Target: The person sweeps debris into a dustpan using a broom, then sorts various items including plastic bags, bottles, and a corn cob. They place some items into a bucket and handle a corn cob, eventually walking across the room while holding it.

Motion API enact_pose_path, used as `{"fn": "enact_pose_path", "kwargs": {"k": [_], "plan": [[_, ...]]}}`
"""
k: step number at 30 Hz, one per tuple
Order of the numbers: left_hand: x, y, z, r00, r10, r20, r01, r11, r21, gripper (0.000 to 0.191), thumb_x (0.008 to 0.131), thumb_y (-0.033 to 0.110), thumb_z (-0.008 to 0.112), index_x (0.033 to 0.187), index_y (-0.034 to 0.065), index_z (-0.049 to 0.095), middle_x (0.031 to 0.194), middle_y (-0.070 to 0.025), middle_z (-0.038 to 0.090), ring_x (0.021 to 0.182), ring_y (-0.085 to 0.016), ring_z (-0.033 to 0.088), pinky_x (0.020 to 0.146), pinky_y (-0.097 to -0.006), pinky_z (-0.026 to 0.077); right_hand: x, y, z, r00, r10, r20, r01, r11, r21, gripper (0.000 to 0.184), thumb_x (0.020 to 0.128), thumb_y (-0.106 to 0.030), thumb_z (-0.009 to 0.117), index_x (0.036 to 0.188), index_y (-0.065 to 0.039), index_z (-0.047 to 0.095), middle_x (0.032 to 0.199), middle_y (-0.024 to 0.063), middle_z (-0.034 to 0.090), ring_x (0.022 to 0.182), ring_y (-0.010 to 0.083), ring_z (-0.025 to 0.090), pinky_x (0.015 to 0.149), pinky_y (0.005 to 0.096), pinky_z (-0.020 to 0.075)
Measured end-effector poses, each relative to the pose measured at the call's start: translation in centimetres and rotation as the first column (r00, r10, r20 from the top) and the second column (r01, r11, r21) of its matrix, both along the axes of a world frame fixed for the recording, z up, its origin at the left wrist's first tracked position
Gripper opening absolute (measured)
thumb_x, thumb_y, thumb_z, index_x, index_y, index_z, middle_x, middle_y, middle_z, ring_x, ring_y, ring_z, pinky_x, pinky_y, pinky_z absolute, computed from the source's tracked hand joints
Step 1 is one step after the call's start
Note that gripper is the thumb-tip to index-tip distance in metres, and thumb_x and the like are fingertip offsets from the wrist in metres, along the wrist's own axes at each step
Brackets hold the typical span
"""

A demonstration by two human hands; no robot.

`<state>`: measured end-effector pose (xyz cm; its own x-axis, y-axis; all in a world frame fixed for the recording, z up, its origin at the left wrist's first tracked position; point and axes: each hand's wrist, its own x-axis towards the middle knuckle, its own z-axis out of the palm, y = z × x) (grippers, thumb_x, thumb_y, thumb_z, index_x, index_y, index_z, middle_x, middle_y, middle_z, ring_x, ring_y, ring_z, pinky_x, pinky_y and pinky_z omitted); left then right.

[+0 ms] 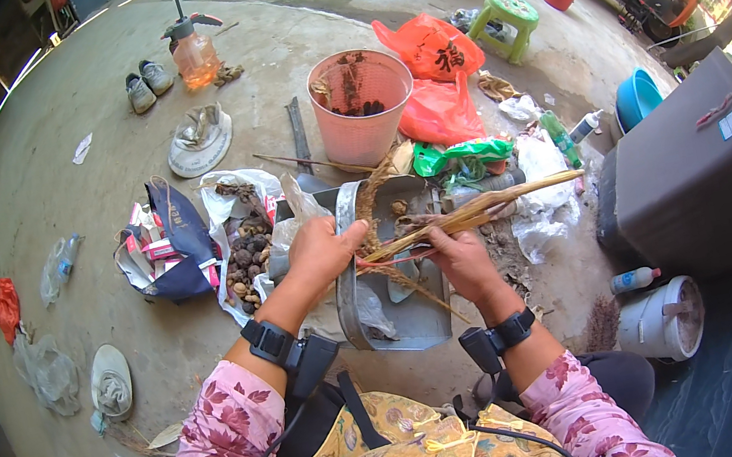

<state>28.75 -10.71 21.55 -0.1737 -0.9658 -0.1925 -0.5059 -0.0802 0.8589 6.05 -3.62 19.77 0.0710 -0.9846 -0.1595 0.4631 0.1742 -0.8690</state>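
Note:
My left hand (323, 254) is closed over the upright curved band of a grey sheet-metal container (353, 310), its thumb across the edge. A bundle of dry, straw-coloured stalks and leaves (503, 204) lies across the container, held in my right hand (464, 259). A brown dried seed head (369, 206) curves up beside my left thumb, and a thin red strip (407, 258) runs by the bundle. Inside the container are a crumpled clear plastic bag (372, 311) and some debris, partly hidden by the stalks. Both my wrists wear black strapped devices.
A pink bucket (364, 131) with soiled insides stands beyond the container. To the left are a white bag of walnuts (247, 255) and a dark paper bag of small boxes (175, 238). A grey bin (698, 173) and a white bucket (654, 325) bound the right side.

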Motion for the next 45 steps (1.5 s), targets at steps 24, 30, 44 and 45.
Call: {"fn": "enact_pose_path", "kwargs": {"k": [24,30,44,45], "plan": [[-1.6,0.3,2.5,0.712,0.266,-0.649,-0.115,0.957,0.266,0.024,0.089,0.025,0.065,0.084,0.0012,0.068,0.074,0.0007,0.062,0.061,-0.006,0.051,0.057,-0.0251,0.041,-1.8,1.5,10.8,0.085,-0.072,-0.994,-0.23,0.969,-0.09,0.046,0.086,-0.018,0.063,0.124,0.005,0.054,0.123,0.0285,0.056,0.112,0.0412,0.056,0.096,0.0428,0.0459],[-2.1,-0.7,2.0,0.73,0.313,-0.608,-0.153,0.941,0.3,0.024,0.089,0.025,0.065,0.085,0.0008,0.067,0.076,-0.0015,0.064,0.063,-0.008,0.054,0.059,-0.0249,0.043,-0.3,-0.4,11.1,0.068,-0.098,-0.993,-0.452,0.884,-0.119,0.042,0.083,-0.018,0.068,0.121,-0.001,0.06,0.125,0.0268,0.056,0.112,0.0406,0.057,0.095,0.0426,0.0474],[8.0,-5.3,3.7,0.45,0.577,-0.682,-0.596,0.762,0.251,0.026,0.088,0.025,0.07,0.083,0.002,0.061,0.076,-0.0005,0.059,0.066,-0.01,0.053,0.06,-0.0287,0.045,-6.6,-18.2,-1.4,0.226,-0.303,-0.926,0.044,0.953,-0.301,0.042,0.078,-0.008,0.065,0.118,-0.004,0.058,0.125,0.0194,0.057,0.115,0.035,0.055,0.096,0.04,0.0454],[8.7,-5.4,4.0,0.449,0.567,-0.691,-0.623,0.753,0.213,0.025,0.088,0.025,0.07,0.084,0.0023,0.061,0.077,-0.0009,0.059,0.066,-0.01,0.054,0.062,-0.0291,0.046,-5.7,-20.1,-2.5,0.196,-0.371,-0.908,-0.093,0.915,-0.394,0.049,0.077,-0.008,0.066,0.124,-0.006,0.053,0.131,0.0188,0.052,0.119,0.0353,0.053,0.097,0.0407,0.0455]]}}
